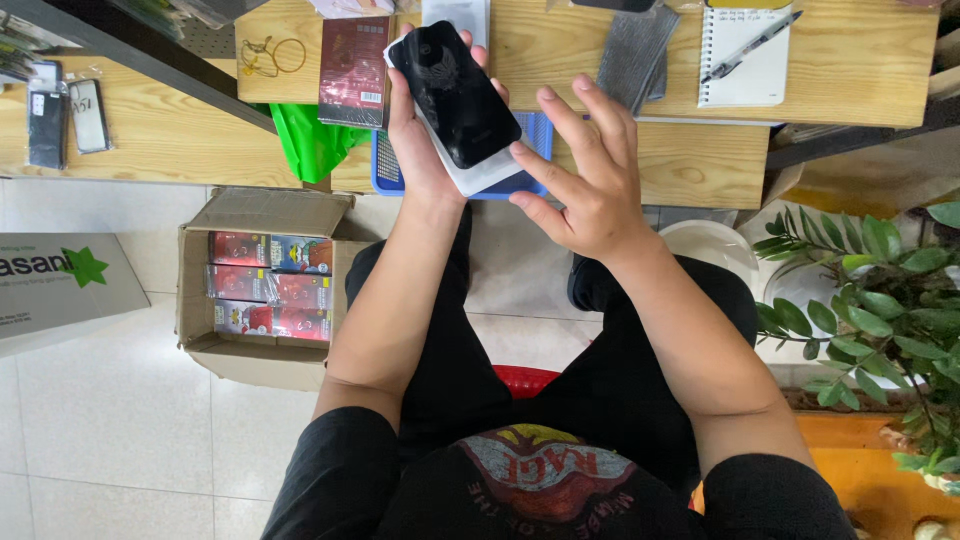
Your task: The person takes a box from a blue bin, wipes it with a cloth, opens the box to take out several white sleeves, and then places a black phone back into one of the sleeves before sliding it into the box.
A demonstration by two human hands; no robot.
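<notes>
My left hand [420, 150] holds up a white slab-shaped phone [478, 176] with a glossy black screen sheet [455, 95] lying on top of it, tilted. My right hand [585, 175] is beside it with fingers spread, thumb and fingertips touching the lower right corner of the white slab. Both hands hover above my lap, in front of the wooden table's [700, 160] edge.
A blue tray [385, 172] and green bag [310, 140] lie at the table edge. A dark red packet [353, 70], a notebook with pen [745, 55], and phone cases [65, 118] are on the table. An open cardboard box [262, 285] of packets stands left, a potted plant [880, 310] right.
</notes>
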